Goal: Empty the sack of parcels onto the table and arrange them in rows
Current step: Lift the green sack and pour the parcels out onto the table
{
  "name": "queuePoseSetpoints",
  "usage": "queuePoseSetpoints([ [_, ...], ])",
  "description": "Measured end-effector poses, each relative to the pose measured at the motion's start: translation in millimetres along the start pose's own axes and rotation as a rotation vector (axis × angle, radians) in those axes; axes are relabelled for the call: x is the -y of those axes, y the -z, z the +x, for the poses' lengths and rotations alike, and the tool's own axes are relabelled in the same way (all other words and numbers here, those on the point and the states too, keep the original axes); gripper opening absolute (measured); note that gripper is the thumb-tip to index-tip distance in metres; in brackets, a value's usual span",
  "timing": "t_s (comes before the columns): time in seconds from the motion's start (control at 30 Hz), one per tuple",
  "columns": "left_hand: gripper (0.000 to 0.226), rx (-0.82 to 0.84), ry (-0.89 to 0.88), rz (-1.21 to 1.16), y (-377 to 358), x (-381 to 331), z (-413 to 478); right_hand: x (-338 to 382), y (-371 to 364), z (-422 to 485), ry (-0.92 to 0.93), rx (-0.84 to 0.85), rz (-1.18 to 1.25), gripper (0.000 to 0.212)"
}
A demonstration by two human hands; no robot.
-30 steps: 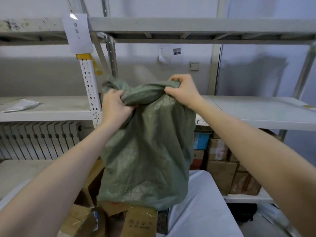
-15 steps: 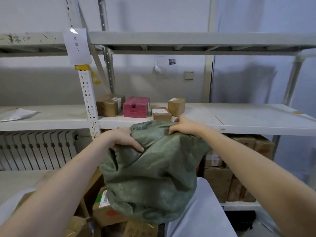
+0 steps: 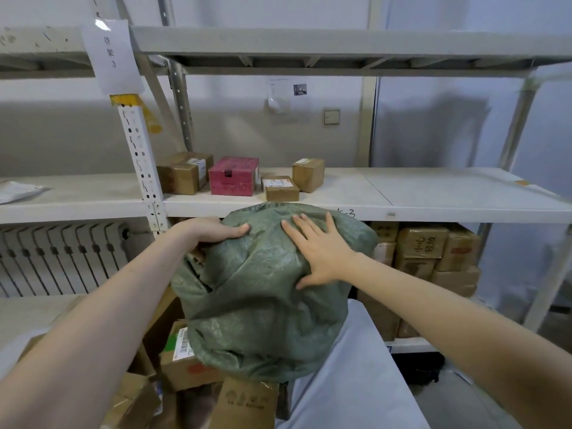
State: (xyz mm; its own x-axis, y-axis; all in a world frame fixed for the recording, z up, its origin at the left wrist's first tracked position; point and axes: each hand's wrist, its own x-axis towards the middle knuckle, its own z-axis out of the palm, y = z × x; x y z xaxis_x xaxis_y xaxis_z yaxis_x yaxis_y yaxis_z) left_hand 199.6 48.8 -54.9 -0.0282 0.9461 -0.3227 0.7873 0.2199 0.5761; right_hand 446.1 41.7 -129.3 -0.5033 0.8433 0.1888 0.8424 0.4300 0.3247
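Your sack (image 3: 263,305) hides its contents and parts of the cartons (image 3: 187,371) beneath it, and the fingers of your left hand (image 3: 213,232) are tucked out of sight behind a fold.

Your left hand (image 3: 213,232) grips the sack (image 3: 263,305) at its ten o'clock edge, while your right hand (image 3: 318,252) lies flat, fingers spread, on its top at one o'clock. Cartons (image 3: 185,363) show beneath the sack at seven o'clock. Beyond it, at twelve, four boxes (image 3: 233,176) sit on the shelf (image 3: 402,193).

Sack (image 3: 263,305): green woven plastic, faint sheen. Boxes (image 3: 182,178): matt cardboard. Shelf (image 3: 402,193): painted metal.
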Motion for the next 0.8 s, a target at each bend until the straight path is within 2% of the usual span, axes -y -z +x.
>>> queuePoseSetpoints([
  [0.1,0.089,-0.018,-0.025,0.061,-6,2,5,3,-2,16,-0.006,-0.056,0.034,0.092],
  [0.23,0.098,-0.471,-0.292,0.282,-22,6,0,4,-4,29,-0.049,-0.130,0.137,0.045],
  [0.27,0.107,-0.511,-0.363,0.354,-26,7,-3,3,-7,31,-0.084,-0.149,0.177,0.038],
  [0.37,0.134,-0.384,-0.395,0.676,-36,14,-6,1,-9,38,-0.179,-0.150,0.396,0.026],
  [0.4,0.140,-0.356,-0.369,0.722,-41,18,-3,1,-9,40,-0.177,-0.112,0.476,0.023],
  [0.47,0.144,-0.400,-0.363,0.662,-48,25,5,3,-6,45,-0.139,-0.029,0.621,0.019],
  [0.53,0.133,-0.462,-0.392,0.541,-50,23,14,5,-1,46,-0.144,0.000,0.767,0.018],
  [0.57,0.120,-0.462,-0.396,0.510,-49,21,17,5,0,44,-0.163,-0.010,0.834,0.018],
  [0.63,0.078,-0.435,-0.379,0.510,-48,13,21,1,2,39,-0.182,-0.036,0.906,0.019],
  [0.67,0.059,-0.413,-0.358,0.512,-49,10,23,-2,2,36,-0.171,-0.050,0.906,0.027],
  [0.73,0.041,-0.352,-0.312,0.497,-48,4,26,-10,5,31,-0.157,-0.087,0.848,0.061],
  [0.8,0.039,-0.276,-0.277,0.468,-44,-2,33,-21,11,31,-0.219,-0.098,0.699,0.101],
])
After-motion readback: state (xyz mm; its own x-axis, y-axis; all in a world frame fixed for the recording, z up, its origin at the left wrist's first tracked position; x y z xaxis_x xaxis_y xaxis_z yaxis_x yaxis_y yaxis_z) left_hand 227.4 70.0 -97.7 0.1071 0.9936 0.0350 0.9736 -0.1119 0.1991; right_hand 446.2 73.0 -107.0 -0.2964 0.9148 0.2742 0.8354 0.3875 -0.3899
